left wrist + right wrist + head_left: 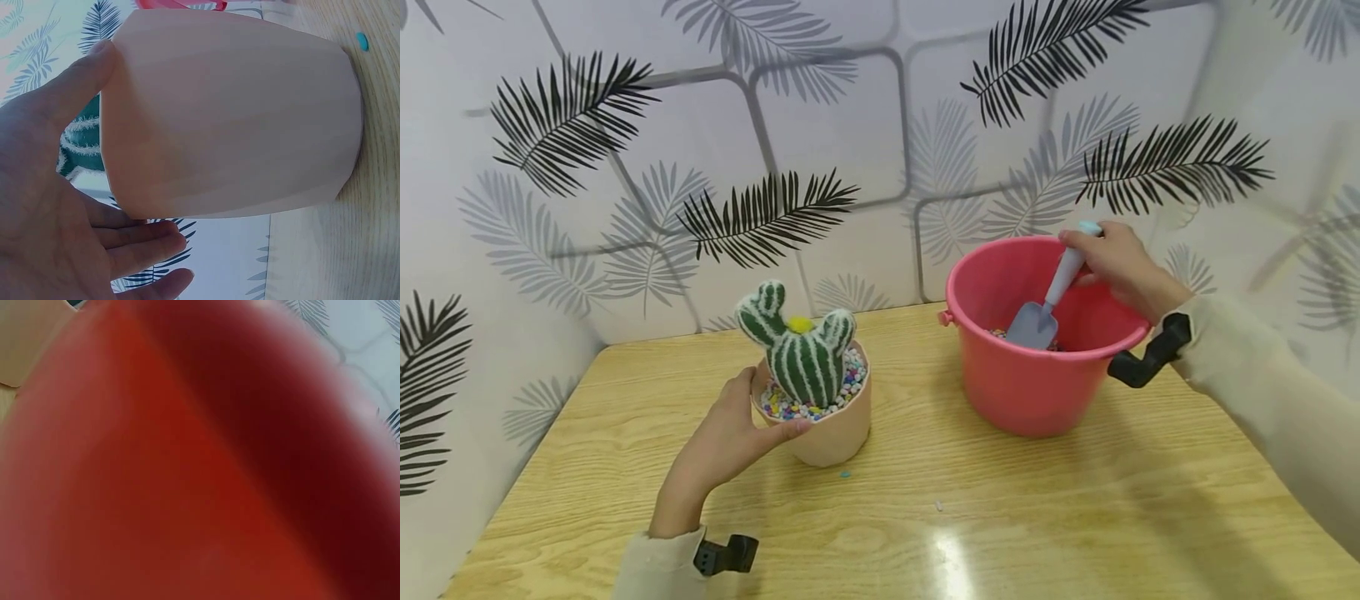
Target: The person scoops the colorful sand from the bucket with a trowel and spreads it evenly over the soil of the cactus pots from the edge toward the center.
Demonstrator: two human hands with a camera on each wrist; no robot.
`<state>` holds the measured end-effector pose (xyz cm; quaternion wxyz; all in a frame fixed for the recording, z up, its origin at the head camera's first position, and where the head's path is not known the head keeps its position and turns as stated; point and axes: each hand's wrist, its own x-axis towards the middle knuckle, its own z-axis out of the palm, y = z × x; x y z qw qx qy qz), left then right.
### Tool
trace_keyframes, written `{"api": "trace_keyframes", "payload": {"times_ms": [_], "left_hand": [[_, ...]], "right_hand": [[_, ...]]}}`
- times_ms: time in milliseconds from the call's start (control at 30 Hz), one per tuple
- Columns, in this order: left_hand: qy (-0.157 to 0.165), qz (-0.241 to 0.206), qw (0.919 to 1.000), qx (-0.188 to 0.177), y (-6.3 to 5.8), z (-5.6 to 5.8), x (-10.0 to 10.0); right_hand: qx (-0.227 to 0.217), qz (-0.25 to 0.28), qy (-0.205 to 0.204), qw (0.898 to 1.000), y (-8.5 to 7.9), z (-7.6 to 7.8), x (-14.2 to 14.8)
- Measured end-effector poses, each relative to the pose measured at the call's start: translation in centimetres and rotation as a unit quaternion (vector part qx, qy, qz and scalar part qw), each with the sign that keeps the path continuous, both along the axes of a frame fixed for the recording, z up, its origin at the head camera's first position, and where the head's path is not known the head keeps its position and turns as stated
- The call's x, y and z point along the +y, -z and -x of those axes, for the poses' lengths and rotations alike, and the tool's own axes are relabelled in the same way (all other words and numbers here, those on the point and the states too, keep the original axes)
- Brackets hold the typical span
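Note:
My left hand [726,437] holds the rim of a pale peach plant pot [831,437] that stands on the table. Its thumb lies along the near rim and the fingers are at the pot's left side; the left wrist view shows the pot's smooth wall [231,119] up close. In the pot a knitted-looking green cactus [808,367] with a yellow flower stands among colourful pebbles [853,375]. My right hand [1112,258] grips the handle of a small grey trowel [1033,325], its blade down inside a pink bucket [1037,387]. Pebbles [997,332] show around the blade.
The wooden table [887,550] meets a leaf-patterned wall [865,125] right behind the pot and bucket. A blue pebble [846,474] lies before the pot, and a pale one [938,506] lies farther right. The bucket's wall [125,487] fills most of the right wrist view.

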<state>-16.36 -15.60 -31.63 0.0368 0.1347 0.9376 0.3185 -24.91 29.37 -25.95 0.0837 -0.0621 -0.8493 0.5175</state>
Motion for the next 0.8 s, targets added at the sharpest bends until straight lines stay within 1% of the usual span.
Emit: {"api": "trace_keyframes", "payload": {"times_ms": [133,233,300,367,467,533,667,800], "left_hand": [[-0.002,0.001,1.0000,-0.003,0.0,0.0,0.1],[0.004,-0.001,1.0000,0.005,-0.1,0.1,0.2],[0.010,0.000,0.9999,0.008,-0.2,0.2,0.2],[0.017,0.004,0.9998,0.010,-0.4,0.2,0.2],[0.020,0.015,0.9997,0.003,-0.7,0.3,0.1],[0.021,0.020,0.9996,-0.001,-1.0,0.4,0.0],[0.026,0.020,0.9995,-0.005,-1.4,0.7,-0.2],[0.037,0.017,0.9991,-0.008,-1.5,0.9,-0.3]], "right_hand": [[-0.021,-0.031,-0.018,0.999,0.0,-0.1,0.0],[-0.021,-0.053,-0.026,0.998,-0.3,-0.1,0.1],[-0.011,-0.093,-0.021,0.995,-0.5,-0.2,0.4],[0.002,-0.151,-0.013,0.988,-0.9,-0.3,0.7],[0.016,-0.237,-0.007,0.971,-1.4,-0.5,1.1],[0.025,-0.270,-0.013,0.962,-1.7,-0.5,1.3],[0.038,-0.297,-0.015,0.954,-1.9,-0.7,1.5],[0.040,-0.300,-0.015,0.953,-1.8,-1.0,1.9]]}}
